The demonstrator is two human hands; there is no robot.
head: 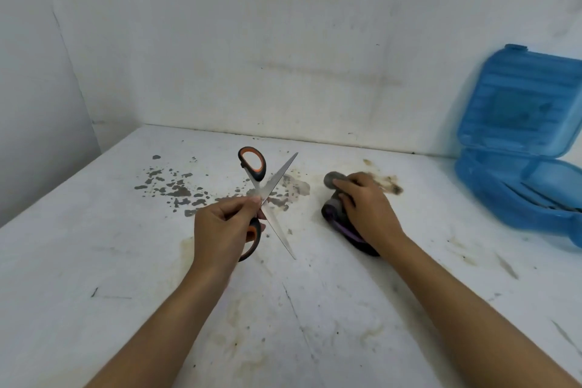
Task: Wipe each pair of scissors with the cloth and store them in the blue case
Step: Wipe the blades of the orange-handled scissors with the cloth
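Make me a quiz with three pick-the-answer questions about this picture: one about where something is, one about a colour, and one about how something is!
1. Where is the blue case?
A. At the table's far right, by the wall
B. Under the left hand
C. On the floor

2. What colours are the scissors' handles?
A. Green and white
B. Black and orange
C. All red

3. How are the scissors' blades?
A. Shut together
B. Spread open in an X
C. Wrapped in cloth

Answers:
1 A: the case sits open at the right edge against the wall.
2 B: the handle loops are black with orange lining.
3 B: the left hand holds them near the pivot with blades crossed, while the right hand holds the dark cloth on the table.
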